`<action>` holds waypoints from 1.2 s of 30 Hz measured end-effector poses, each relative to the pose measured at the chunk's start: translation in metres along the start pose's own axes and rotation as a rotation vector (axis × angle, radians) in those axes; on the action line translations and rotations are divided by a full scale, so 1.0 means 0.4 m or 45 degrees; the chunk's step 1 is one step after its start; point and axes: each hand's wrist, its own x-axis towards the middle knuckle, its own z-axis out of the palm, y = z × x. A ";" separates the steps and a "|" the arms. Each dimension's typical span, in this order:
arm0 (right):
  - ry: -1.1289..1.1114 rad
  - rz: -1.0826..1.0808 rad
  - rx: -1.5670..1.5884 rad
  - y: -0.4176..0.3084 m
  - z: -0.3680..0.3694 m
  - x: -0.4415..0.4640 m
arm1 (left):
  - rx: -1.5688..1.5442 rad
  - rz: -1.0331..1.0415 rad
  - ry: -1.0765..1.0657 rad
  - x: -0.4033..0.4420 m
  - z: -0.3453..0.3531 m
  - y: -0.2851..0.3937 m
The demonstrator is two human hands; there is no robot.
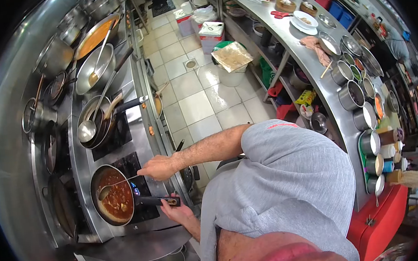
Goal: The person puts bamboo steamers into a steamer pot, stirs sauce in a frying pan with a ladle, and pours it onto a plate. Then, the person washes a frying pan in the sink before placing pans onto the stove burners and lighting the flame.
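Observation:
My right hand [157, 168] is closed around the thin handle of a metal ladle [104, 192], whose bowl dips into a red-brown chunky sauce [118, 197]. That sauce fills the bottom of a frying pan [94, 196] on the cooktop. Below it in the view, my left hand [178, 212] is at the end of the pan's black handle [153, 200], palm up, its fingers curled against the handle from underneath. Part of the grip is hidden by the handle. Blue lit digits show on the cooktop beside the pan.
Stacked pans with a ladle [87, 131] stand on the neighbouring burner, handles sticking out. Beyond are a steel wok [102, 65] and a wide pan of orange sauce [97, 37]. Behind me runs a steel counter [310, 58] with several containers. A lidded bin [232, 57] stands on the tiled floor.

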 end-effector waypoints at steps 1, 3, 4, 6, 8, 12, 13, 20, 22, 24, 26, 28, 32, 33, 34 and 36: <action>0.063 -0.016 -0.009 0.008 0.000 0.007 | -0.035 -0.056 0.026 0.014 0.014 -0.003; 0.066 0.017 -0.007 -0.002 0.034 -0.044 | -0.078 -0.180 0.092 -0.039 -0.004 -0.025; 0.063 0.007 -0.026 0.000 0.039 -0.030 | -0.042 -0.122 0.072 -0.032 0.003 -0.011; 0.051 -0.022 -0.044 0.013 0.056 -0.002 | -0.015 -0.050 0.065 -0.019 0.017 -0.003; 0.162 -0.094 -0.070 0.030 0.088 0.015 | 0.013 -0.057 0.106 -0.028 0.033 -0.012; 0.099 -0.214 -0.126 0.075 0.146 0.068 | 0.080 -0.059 0.127 -0.043 0.038 -0.002; 0.101 -0.206 -0.142 0.086 0.169 0.078 | 0.066 -0.030 0.134 -0.043 0.037 -0.006; 0.076 -0.306 -0.052 0.068 0.090 0.087 | 0.877 0.719 0.500 0.029 -0.016 -0.060; 0.147 -0.341 0.022 0.104 0.020 0.048 | 1.346 0.907 0.770 -0.013 0.071 0.011; 0.332 -0.345 0.098 0.181 -0.071 -0.018 | 1.363 1.306 0.964 -0.033 0.165 0.029; 0.332 -0.192 0.144 0.298 -0.186 -0.095 | 1.249 1.398 0.915 -0.062 0.339 0.054; 0.440 -0.035 0.253 0.432 -0.296 -0.179 | 1.163 1.432 0.789 -0.045 0.489 0.018; 0.855 0.180 0.083 0.704 -0.523 -0.356 | 0.899 1.402 0.150 0.027 0.746 -0.113; 0.910 0.295 0.064 0.760 -0.583 -0.403 | 0.837 1.250 0.038 0.032 0.815 -0.151; 0.965 0.409 0.047 0.811 -0.642 -0.450 | 0.808 1.157 -0.105 0.055 0.865 -0.191; 1.158 0.457 -0.077 0.899 -0.749 -0.539 | 0.760 0.945 -0.388 0.121 0.944 -0.280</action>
